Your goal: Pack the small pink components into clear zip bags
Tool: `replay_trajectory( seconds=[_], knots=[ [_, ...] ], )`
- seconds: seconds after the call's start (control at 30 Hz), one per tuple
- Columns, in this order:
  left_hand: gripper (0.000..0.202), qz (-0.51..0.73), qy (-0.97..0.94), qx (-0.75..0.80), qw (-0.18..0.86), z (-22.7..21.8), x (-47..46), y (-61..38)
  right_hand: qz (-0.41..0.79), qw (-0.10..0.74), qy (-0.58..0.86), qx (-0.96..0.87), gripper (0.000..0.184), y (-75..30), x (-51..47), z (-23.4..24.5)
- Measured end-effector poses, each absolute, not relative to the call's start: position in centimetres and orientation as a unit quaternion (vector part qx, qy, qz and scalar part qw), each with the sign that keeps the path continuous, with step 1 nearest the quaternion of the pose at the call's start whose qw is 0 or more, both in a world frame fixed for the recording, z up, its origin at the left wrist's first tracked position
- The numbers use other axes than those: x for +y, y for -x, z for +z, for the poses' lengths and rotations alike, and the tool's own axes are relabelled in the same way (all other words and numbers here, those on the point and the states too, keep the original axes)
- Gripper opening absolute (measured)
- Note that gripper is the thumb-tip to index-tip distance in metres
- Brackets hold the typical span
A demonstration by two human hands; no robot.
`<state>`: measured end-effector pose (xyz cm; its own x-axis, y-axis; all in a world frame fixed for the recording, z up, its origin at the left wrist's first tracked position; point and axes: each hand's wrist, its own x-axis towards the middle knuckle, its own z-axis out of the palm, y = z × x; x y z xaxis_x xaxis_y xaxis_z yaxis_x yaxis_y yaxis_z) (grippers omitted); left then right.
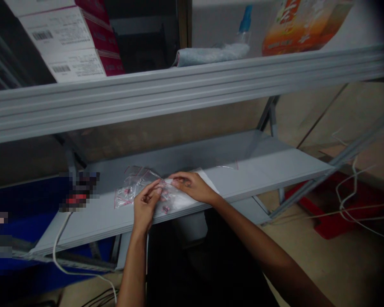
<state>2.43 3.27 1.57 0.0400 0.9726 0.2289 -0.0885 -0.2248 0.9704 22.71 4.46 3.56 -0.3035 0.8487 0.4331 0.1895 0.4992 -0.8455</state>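
Observation:
My left hand (148, 202) pinches the left side of a clear plastic zip bag (168, 194) with small reddish items in its lower part. The bag's upper right edge is between the fingers of my right hand (192, 185). Left of my left hand, other clear zip bags (124, 196) with red seal lines lie on the grey shelf board (243, 166); reddish bits show in one. A white sheet (185, 200) lies partly under my right hand. What the small items are is too blurred to tell.
A white cable (56, 247) hangs over the board's left front edge. Above runs a higher shelf (147, 94) with stacked boxes (73, 47), a folded cloth (211, 55), a blue-capped bottle (245, 21) and an orange package (301, 30). Another thin clear bag (228, 166) lies at the back.

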Motion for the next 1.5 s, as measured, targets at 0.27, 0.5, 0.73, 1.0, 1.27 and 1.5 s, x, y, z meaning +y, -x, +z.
replay_trajectory(
  seconds=[0.27, 0.5, 0.73, 1.0, 1.27, 1.5],
  knots=[
    [0.042, 0.568, -0.54, 0.381, 0.49, 1.9, 2.9, -2.6, 0.316, 0.481, 0.383, -0.723, 0.021, -23.0, 3.8, 2.3],
    [0.022, 0.514, -0.593, 0.402, 0.472, 1.9, 2.6, -2.4, 0.355, 0.53, 0.389, -0.664, 0.024, -23.4, 3.1, 0.6],
    [0.02, 0.472, -0.656, 0.436, 0.397, 1.7, 2.9, -2.3, 0.386, 0.529, 0.354, -0.668, 0.026, -24.0, 2.5, 0.2],
    [0.02, 0.468, -0.674, 0.428, 0.379, 1.6, 2.7, -3.6, 0.351, 0.503, 0.375, -0.695, 0.023, -23.5, 2.5, 0.0],
    [0.017, 0.472, -0.675, 0.43, 0.37, 1.8, 2.4, -3.9, 0.322, 0.496, 0.381, -0.711, 0.021, -23.6, 2.3, -0.1],
    [0.016, 0.468, -0.688, 0.423, 0.359, 1.8, 2.3, -4.2, 0.321, 0.505, 0.336, -0.728, 0.018, -23.5, 2.0, 0.4]
  ],
)
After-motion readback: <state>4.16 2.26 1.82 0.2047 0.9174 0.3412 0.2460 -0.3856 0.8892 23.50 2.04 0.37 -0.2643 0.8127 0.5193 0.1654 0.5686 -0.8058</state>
